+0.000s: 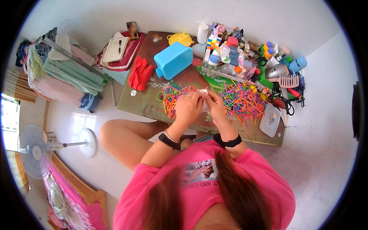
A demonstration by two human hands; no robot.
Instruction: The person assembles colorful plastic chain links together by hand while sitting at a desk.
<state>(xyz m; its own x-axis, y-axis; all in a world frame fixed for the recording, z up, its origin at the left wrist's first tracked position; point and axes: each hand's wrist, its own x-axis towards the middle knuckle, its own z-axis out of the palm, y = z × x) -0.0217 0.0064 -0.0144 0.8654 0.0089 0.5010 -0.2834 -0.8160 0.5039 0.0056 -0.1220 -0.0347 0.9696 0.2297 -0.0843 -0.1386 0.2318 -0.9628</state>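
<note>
Close together above the near part of the table (153,100), my left hand (188,107) and my right hand (215,107) meet with fingers closed on a small white, crumpled piece (204,92), perhaps cloth, tissue or thin plastic. A tiny red tip shows at its top; my fingers hide most of the rest. Heaped to the right of my hands are many short coloured sticks or tubes (242,102) in orange, purple, green and blue. A smaller heap of the same pieces (168,100) lies by my left hand, with a green ring (160,96) at its edge.
Behind my hands lies a light-blue plastic container (174,61), with red gloves or cloth (141,74) to its left. A yellow lidded dish (180,39) and a white roll (202,33) stand farther back. Crowded bottles fill a box (230,74) at right, near a clear lid (270,120).
</note>
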